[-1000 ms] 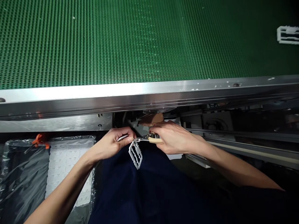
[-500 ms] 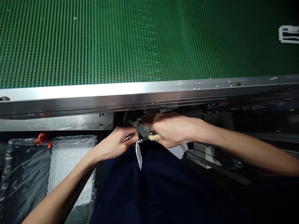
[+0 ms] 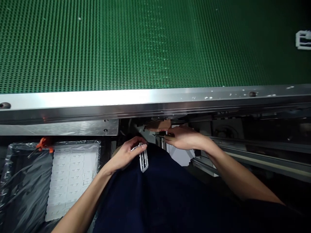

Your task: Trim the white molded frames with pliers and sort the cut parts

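Observation:
My left hand (image 3: 126,153) is closed in a pinch on the top end of a small white plastic frame (image 3: 143,161) with long slots. The frame hangs downward in front of the dark blue clothing. To the right, my right hand (image 3: 183,137) is wrapped around cutting pliers (image 3: 169,137) with yellowish handles. Their dark jaws point left and stand apart from the frame; whether the jaws are parted I cannot tell. Part of the handles is hidden by the fingers.
A green ribbed conveyor belt (image 3: 109,45) runs behind a metal rail (image 3: 136,100). Another white plastic frame (image 3: 302,40) lies on it at the far right. At lower left is a plastic-lined box (image 3: 21,184) with a white sheet (image 3: 70,181) and an orange-handled tool (image 3: 44,145). A brown printed piece (image 3: 157,125) sits under the rail.
The pliers in my right hand have drawn away to the right from the white frame. My left hand has shifted slightly down and turned the frame, showing more of its slotted face.

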A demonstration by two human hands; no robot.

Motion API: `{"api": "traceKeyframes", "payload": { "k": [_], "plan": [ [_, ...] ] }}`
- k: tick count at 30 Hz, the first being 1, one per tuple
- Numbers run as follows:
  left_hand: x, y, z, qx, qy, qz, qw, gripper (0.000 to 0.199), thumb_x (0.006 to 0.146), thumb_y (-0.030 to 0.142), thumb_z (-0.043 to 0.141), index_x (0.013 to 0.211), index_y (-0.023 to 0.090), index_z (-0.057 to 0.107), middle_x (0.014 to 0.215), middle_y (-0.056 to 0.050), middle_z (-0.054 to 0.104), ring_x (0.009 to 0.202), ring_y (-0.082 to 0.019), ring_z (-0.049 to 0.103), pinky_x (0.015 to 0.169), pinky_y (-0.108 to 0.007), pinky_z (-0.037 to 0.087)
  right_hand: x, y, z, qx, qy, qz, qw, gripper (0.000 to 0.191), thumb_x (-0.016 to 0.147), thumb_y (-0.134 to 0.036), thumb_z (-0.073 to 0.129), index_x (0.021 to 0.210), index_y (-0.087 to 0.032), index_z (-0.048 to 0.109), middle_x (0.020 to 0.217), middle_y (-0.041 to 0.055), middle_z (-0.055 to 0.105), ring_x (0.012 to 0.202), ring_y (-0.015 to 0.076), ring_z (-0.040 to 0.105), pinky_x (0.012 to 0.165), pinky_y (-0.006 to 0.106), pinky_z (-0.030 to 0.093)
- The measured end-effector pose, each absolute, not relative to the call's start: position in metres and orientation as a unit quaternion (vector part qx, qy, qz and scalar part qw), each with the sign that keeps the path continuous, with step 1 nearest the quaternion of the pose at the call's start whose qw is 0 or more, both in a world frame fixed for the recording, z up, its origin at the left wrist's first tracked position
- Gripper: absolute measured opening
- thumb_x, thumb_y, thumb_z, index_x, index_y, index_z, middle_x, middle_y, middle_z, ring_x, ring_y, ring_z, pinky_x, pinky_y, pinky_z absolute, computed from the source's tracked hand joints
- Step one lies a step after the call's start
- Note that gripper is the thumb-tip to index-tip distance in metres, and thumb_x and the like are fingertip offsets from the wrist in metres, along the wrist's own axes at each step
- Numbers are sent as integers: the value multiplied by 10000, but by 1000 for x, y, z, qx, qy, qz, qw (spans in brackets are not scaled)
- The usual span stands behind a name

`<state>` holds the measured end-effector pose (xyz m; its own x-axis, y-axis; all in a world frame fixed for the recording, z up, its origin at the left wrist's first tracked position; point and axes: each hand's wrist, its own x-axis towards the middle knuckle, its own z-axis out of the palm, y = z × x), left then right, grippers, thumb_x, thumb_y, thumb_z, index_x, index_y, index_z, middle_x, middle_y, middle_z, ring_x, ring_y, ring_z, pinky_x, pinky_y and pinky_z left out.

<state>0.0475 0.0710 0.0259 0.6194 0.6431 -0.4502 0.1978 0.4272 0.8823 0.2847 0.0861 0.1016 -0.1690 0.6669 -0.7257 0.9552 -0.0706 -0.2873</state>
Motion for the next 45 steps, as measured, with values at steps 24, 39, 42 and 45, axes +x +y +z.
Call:
{"api": "traceKeyframes", "payload": {
  "k": [24, 39, 42, 45],
  "plan": [
    [44, 58, 36, 212, 381, 279, 856, 572, 768, 603, 517, 1042, 116, 644, 917, -139, 697, 715, -192, 643, 555, -225, 497, 259, 68, 114, 524, 811, -250, 76, 218, 847, -341, 454, 950, -183, 565, 968, 54, 619, 901, 192, 573, 705, 268, 395],
    [38, 51, 32, 231, 355, 287, 859, 535, 798, 570, 500, 1072, 133, 640, 923, -138, 689, 716, -202, 632, 546, -238, 490, 253, 65, 117, 512, 820, -234, 101, 262, 846, -350, 452, 982, -176, 592, 946, 81, 626, 881, 211, 573, 660, 280, 358],
    [37, 50, 32, 230, 355, 286, 860, 545, 785, 577, 515, 1063, 127, 644, 914, -144, 690, 711, -209, 633, 553, -252, 495, 253, 64, 116, 515, 818, -232, 110, 266, 852, -358, 439, 983, -187, 596, 888, 64, 637, 782, 190, 581, 589, 273, 315],
    [37, 50, 32, 232, 357, 284, 859, 543, 783, 575, 520, 1055, 122, 646, 912, -146, 691, 710, -210, 636, 557, -257, 500, 254, 62, 115, 518, 815, -233, 117, 250, 854, -347, 429, 958, -199, 601, 810, 42, 641, 681, 165, 573, 534, 271, 254]
  ]
}}
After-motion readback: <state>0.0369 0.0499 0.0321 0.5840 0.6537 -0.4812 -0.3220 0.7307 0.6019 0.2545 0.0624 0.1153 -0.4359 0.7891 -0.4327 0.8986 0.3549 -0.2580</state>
